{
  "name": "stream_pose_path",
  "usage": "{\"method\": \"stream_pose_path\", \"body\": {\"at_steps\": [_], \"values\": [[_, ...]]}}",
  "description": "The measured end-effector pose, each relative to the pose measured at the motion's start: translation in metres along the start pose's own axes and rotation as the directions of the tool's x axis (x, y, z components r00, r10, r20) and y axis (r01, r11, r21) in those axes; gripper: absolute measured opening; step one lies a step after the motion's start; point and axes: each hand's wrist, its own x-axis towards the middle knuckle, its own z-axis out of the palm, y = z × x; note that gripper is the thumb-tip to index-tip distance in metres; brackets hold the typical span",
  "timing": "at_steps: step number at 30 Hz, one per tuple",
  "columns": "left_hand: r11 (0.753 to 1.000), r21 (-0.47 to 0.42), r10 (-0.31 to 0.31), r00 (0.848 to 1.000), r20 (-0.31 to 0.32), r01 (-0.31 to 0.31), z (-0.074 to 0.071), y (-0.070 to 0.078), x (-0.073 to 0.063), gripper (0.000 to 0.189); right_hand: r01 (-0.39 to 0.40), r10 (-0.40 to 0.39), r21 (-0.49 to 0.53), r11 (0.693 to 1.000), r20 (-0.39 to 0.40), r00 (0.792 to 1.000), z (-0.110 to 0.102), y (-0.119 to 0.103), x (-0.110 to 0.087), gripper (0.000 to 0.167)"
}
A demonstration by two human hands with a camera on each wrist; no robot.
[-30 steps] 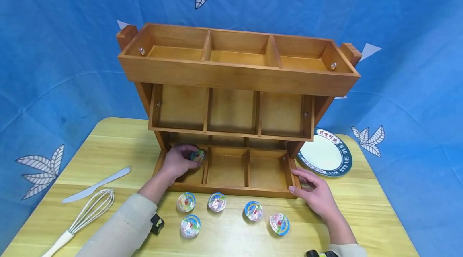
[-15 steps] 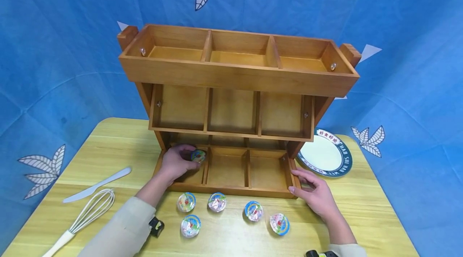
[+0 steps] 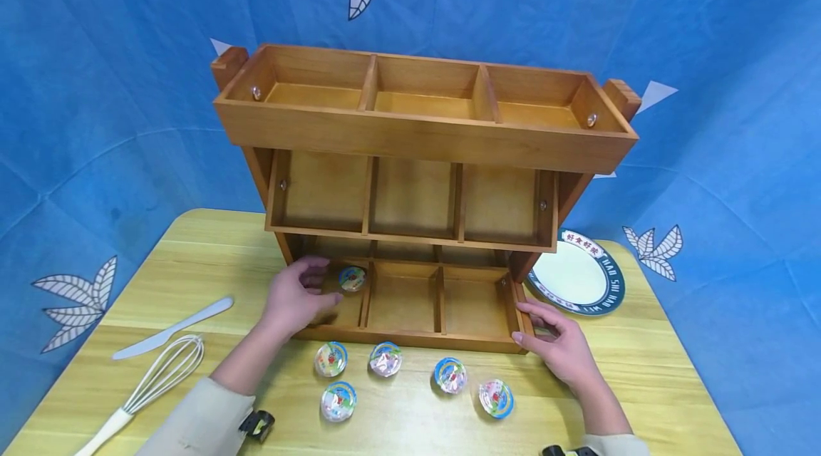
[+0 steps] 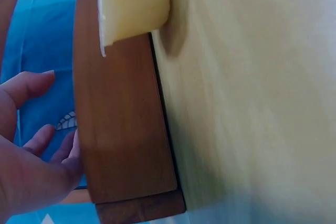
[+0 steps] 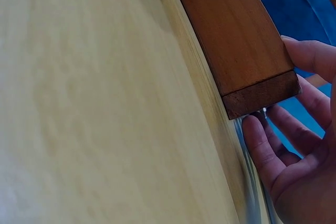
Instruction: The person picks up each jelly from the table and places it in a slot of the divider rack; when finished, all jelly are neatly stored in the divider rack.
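A wooden three-tier rack (image 3: 423, 130) with divided compartments stands on the table. One jelly cup (image 3: 352, 278) with a printed lid lies in the bottom tier's left compartment. Beside it my left hand (image 3: 296, 297) hovers over that compartment, fingers spread and apart from the cup. At the other end of the bottom tier, my right hand (image 3: 559, 340) grips the tray's corner with thumb and fingers, also seen closely in the right wrist view. More jelly cups lie in front: one cup (image 3: 330, 359) near the left, another cup (image 3: 338, 401) below it, and several farther right.
A white whisk (image 3: 163, 377) and a pale plastic knife (image 3: 173, 328) lie on the left of the table. Behind the rack's right side lies a round plate (image 3: 573, 272) with a green rim. A blue patterned cloth (image 3: 128, 71) hangs behind.
The left hand has let go of the jelly cup and drawn back to the left, leaving it in the compartment. My right hand stays at the tray's end.
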Motion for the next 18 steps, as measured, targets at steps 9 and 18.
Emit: {"method": "stream_pose_path", "body": {"at_steps": [9, 18], "values": [[0.997, -0.030, 0.073, 0.995, -0.064, -0.075, -0.006, 0.008, -0.034, 0.055, 0.005, -0.005, 0.022, 1.000, -0.011, 1.000, 0.000, 0.000, -0.002, 0.049], [0.995, -0.049, 0.085, 0.995, -0.059, -0.087, -0.013, 0.007, -0.069, 0.047, -0.012, 0.012, 0.032, 0.999, -0.010, 1.000, 0.002, 0.000, -0.002, 0.049]]}}
